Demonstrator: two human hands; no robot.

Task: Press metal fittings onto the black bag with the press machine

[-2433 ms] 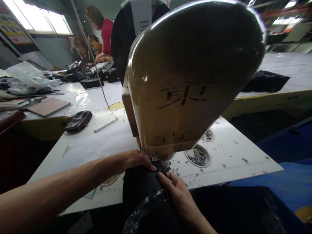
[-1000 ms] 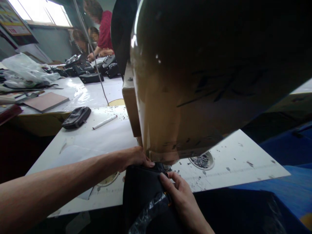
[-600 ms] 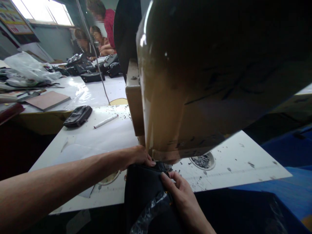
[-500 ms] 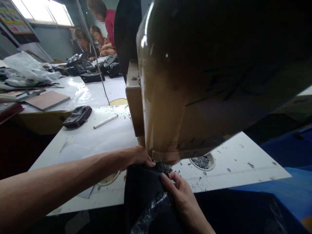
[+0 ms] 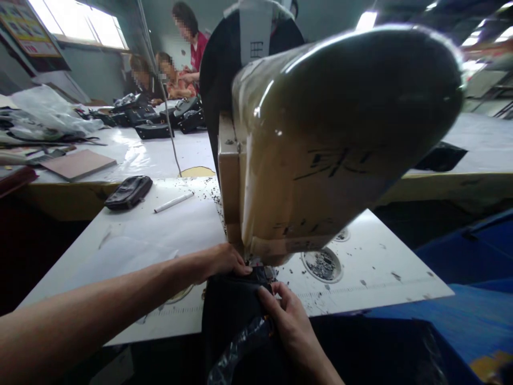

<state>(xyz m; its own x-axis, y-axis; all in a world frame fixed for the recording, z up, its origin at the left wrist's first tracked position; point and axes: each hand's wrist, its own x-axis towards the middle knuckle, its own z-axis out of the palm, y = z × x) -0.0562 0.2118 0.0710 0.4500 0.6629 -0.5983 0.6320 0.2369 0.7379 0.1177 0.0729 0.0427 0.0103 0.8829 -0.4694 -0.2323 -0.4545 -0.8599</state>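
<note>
A black bag [image 5: 228, 310] with a strip of clear plastic [image 5: 242, 345] across it hangs at the front edge of the white worktable. My left hand [image 5: 229, 260] pinches its upper edge, close under the head of a beige machine [image 5: 280, 203]. Lower and to the right, my right hand [image 5: 289, 315] grips the bag's side, thumb on top and fingers curled behind. The bag's top edge lies at the machine's working point, which is mostly hidden by the machine head and my left fingers.
On the white worktable [image 5: 385, 256] are a round dish of small dark bits [image 5: 323, 266], a white marker [image 5: 174, 202] and a dark zipped pouch [image 5: 129, 192]. Behind stands a table with several black bags [image 5: 154, 131], a pinkish board [image 5: 78, 164] and clear plastic. Several people are beyond.
My view has pulled back, so more of the machine head and the room at right shows. Both hands keep their hold on the bag, nearly unmoved.
</note>
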